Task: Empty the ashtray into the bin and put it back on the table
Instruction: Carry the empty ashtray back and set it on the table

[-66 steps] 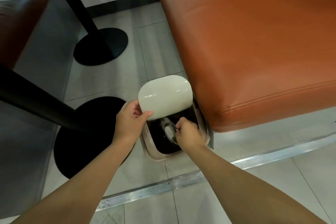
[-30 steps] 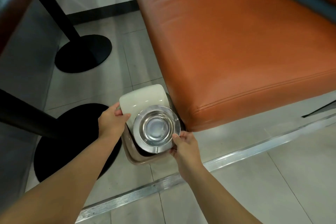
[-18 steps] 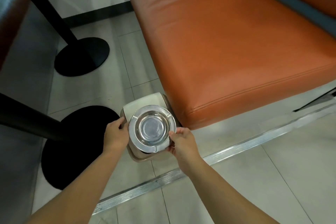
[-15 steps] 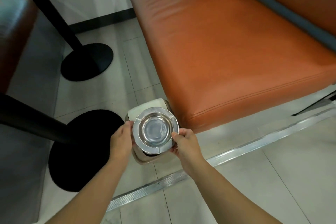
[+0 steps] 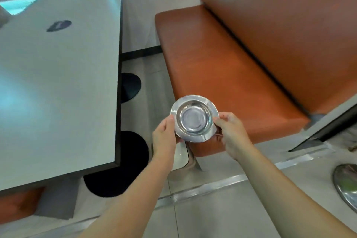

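Note:
A round steel ashtray [image 5: 194,118] is held upright in the air, its bowl bare and shiny. My left hand [image 5: 164,135] grips its left rim and my right hand [image 5: 230,131] grips its right rim. Below my hands stands the small bin [image 5: 181,157] on the floor, its white lid down, mostly hidden by my left wrist. The pale grey table [image 5: 58,87] fills the left of the view, its near right corner level with my left forearm.
An orange bench seat [image 5: 222,75] with a tall backrest runs along the right. Two black round table bases [image 5: 127,89] sit on the tiled floor under the table edge. A round metal object [image 5: 345,185] lies at the far right edge.
The ashtray was tipped into the open bin, then turned upright and lifted. My left hand let go of the lid, which dropped, and took the ashtray's rim. The view rose to show the table.

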`<state>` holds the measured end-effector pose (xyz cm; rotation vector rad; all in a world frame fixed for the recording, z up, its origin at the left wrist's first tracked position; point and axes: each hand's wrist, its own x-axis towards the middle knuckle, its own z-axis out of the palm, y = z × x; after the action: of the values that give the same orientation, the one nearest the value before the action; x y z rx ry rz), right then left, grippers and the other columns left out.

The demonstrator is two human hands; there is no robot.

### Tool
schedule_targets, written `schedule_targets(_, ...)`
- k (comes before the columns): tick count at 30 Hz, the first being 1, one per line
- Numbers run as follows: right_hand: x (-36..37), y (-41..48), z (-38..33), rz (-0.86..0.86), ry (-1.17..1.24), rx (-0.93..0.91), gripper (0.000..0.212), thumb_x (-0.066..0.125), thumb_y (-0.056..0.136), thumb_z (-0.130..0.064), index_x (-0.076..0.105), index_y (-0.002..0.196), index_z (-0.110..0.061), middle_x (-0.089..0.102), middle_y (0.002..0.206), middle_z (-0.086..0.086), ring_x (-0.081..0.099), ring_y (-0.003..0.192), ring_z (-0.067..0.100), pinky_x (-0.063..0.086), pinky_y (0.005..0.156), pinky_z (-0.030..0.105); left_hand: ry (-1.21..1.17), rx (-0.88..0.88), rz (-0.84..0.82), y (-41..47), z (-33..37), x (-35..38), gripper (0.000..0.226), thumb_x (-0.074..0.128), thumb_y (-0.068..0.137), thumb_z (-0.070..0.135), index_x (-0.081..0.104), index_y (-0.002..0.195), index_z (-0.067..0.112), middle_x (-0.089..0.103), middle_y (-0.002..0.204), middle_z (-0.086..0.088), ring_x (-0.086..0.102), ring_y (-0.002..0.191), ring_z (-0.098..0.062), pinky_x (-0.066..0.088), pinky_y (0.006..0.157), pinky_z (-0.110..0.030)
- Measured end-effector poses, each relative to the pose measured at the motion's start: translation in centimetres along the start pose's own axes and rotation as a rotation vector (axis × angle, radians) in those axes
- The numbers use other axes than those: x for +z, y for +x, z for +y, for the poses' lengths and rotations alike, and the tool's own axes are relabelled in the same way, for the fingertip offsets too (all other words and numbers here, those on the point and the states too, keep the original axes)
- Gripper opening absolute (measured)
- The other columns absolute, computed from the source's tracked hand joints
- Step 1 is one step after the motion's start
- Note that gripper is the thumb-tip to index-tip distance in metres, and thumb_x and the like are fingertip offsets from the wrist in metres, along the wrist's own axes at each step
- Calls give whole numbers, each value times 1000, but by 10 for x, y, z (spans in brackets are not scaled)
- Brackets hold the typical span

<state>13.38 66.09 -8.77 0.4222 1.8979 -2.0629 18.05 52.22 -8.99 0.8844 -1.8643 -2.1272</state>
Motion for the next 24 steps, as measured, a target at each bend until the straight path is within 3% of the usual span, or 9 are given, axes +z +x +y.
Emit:
schedule_targets(2,-8,-28,-28,8,7,-27,8,54,85,-13,55,84,-20,60,70,2,51,53,12,41,41,23,-31,21,-44,-29,29,0,26,50,87,29,68,68,21,62,63,4,58,67,-14,54,57,-26)
schedule_targets(6,-1,-84,-71,-36,41,-98,8,54,87,-13,55,84,-20,58,66,3,47,52,14,37,47,27,-45,72,-99,-75,85,-20,25,50,88,27,72,81,15,67,76,-2,63,73,-16,57,64,-29)
schedule_targets(10,28,-141,-93,-168,59,-138,11,49,90,-8,56,87,-16,62,72,5,56,45,7,44,37,19,-77,81,-116,-113,125,-71,25,50,87,23,71,86,10,68,83,-7,64,74,-17,59,61,-27)
schedule_targets(13,66,-178,-96,-292,69,-149,12,46,91,-4,56,92,-11,63,78,8,60,56,12,49,41,21,-84,99,-87,-134,145,-128,22,51,88,22,71,82,15,66,76,-4,62,66,-14,53,51,-20)
schedule_targets(16,118,-211,-91,-357,63,-133,17,45,91,-2,55,105,-5,60,76,8,52,62,15,51,51,26,-78,115,-41,-151,160,-193,18,52,88,22,69,87,16,67,78,-4,62,69,-16,54,59,-24)
schedule_targets(19,175,-241,-83,-440,82,-110,19,44,92,-1,52,108,-5,59,78,8,55,63,14,54,45,20,-113,143,6,-161,172,-261,15,54,88,19,69,86,17,68,77,-4,63,66,-15,55,56,-23)
schedule_targets(24,255,-278,-65,-530,116,-80,24,47,90,-1,50,114,-2,61,84,11,60,65,17,55,46,21,-147,167,88,-166,184,-354,21,55,88,16,63,107,14,67,86,-4,61,69,-15,53,49,-18)
